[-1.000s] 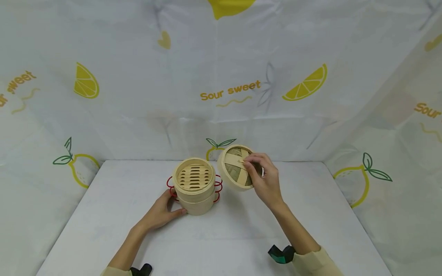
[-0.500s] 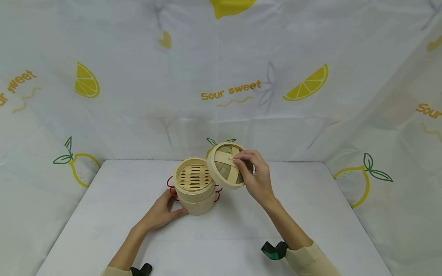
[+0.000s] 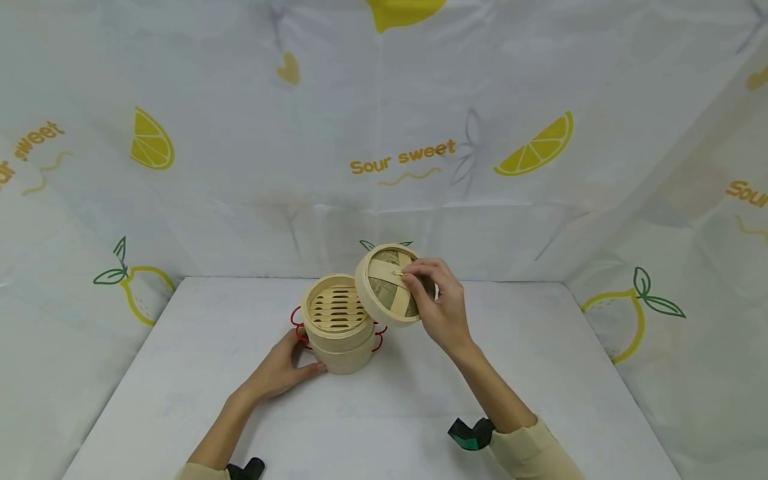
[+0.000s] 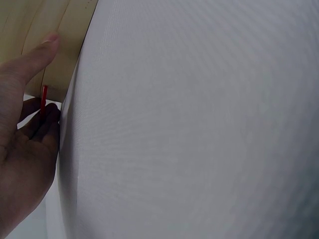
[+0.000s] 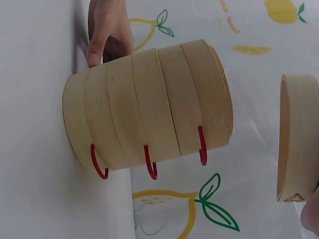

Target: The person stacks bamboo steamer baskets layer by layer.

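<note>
A stacked bamboo steamer (image 3: 343, 343) stands on the table, its slotted top tier uncovered. Red loop handles (image 5: 203, 145) stick out from its sides. My left hand (image 3: 279, 372) grips the lower left of the stack, thumb on the front wall and fingers by a red handle, partly hidden behind it in the head view. Between thumb and fingers, my right hand (image 3: 443, 303) pinches the small knob on the round steamer lid (image 3: 383, 285). The lid is tilted, raised above and to the right of the stack; the right wrist view shows a gap between lid (image 5: 304, 134) and top tier.
A white table (image 3: 372, 433) lies under the steamer. Behind it hangs a white sheet (image 3: 252, 153) printed with lemons and lettering, which also runs down both sides. Black wrist straps (image 3: 471, 435) sit near the cuffs.
My right hand has carried the lid leftward and slightly up, so it now overlaps the stack's right edge in the head view. My left hand and the stack have stayed put.
</note>
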A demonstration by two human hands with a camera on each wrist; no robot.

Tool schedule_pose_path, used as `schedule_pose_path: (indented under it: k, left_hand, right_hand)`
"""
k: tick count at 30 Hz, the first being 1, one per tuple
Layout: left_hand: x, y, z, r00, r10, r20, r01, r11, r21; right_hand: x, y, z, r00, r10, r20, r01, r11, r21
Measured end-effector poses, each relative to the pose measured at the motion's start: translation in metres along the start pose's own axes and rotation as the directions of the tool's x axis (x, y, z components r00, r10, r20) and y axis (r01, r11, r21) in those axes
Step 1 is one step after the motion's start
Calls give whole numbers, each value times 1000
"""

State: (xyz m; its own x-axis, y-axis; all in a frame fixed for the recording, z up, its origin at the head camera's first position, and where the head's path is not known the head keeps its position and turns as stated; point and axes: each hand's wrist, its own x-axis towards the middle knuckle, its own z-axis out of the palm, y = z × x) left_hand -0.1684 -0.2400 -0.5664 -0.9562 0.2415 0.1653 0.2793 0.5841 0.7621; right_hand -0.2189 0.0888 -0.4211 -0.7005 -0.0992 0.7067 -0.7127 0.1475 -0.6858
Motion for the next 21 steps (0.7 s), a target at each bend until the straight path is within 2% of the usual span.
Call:
schedule_pose_path:
  k: [21]
  left_hand:
    - [-1, 4, -1, 1000, 7, -3, -7, 1000, 7]
  right_hand:
    - [3, -3, 21, 999, -18, 26, 17, 999, 43]
